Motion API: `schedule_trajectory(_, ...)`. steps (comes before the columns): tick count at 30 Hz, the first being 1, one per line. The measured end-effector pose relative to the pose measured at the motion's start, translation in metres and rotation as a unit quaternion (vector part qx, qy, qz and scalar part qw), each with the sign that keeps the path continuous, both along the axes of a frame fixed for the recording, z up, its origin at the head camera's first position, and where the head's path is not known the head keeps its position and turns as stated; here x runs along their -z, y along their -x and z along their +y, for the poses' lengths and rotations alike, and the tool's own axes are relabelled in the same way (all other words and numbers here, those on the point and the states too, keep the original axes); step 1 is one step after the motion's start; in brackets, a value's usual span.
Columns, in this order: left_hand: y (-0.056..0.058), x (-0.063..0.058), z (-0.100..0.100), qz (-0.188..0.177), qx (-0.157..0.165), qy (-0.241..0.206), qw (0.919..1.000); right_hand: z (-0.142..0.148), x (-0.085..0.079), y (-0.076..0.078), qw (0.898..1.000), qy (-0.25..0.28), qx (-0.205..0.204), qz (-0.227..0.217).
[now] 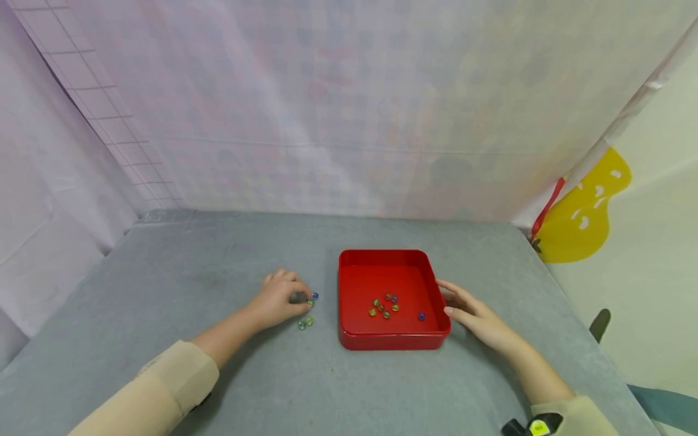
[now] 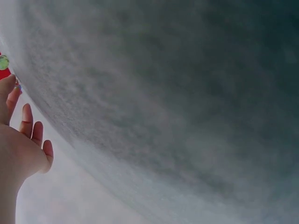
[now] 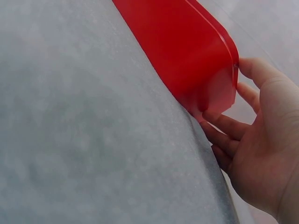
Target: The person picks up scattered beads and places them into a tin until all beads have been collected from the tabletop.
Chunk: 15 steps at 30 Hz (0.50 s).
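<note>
My left hand (image 1: 280, 300) is at the grey tabletop left of the red square tray (image 1: 394, 343). Its thumb and index fingertips pinch around a small green glass marble (image 1: 310, 303). A blue marble (image 1: 315, 296) lies right beside those fingertips, and two green marbles (image 1: 306, 323) sit a little nearer to me. Inside the tray are several yellow-green, reddish and blue marbles (image 1: 386, 315). My right hand (image 3: 264, 135) rests against the tray's outer right side, the thumb at the rim and the other fingers lower along the wall. The left wrist view catches the left hand (image 2: 23, 144) only at its edge.
A grey cloth covers the table (image 1: 262, 387). Pale patterned curtains (image 1: 338, 121) hang behind and along the sides. On the right curtain is a yellow printed shape (image 1: 583, 224).
</note>
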<state>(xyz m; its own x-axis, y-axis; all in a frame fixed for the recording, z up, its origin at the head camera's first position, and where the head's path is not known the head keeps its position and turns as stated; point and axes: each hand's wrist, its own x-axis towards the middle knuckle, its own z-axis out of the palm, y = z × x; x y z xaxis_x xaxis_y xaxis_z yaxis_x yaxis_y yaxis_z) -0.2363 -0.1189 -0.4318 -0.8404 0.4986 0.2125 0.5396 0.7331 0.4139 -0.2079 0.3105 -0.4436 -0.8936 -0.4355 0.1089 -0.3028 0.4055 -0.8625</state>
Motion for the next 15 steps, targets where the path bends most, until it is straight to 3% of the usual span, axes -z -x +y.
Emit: schedule_trajectory(15,-0.0003,0.0002,0.0006,0.014,0.006,-0.018,0.9997,0.0007,0.0006,-0.0002,1.0,0.003,-0.002,0.004)
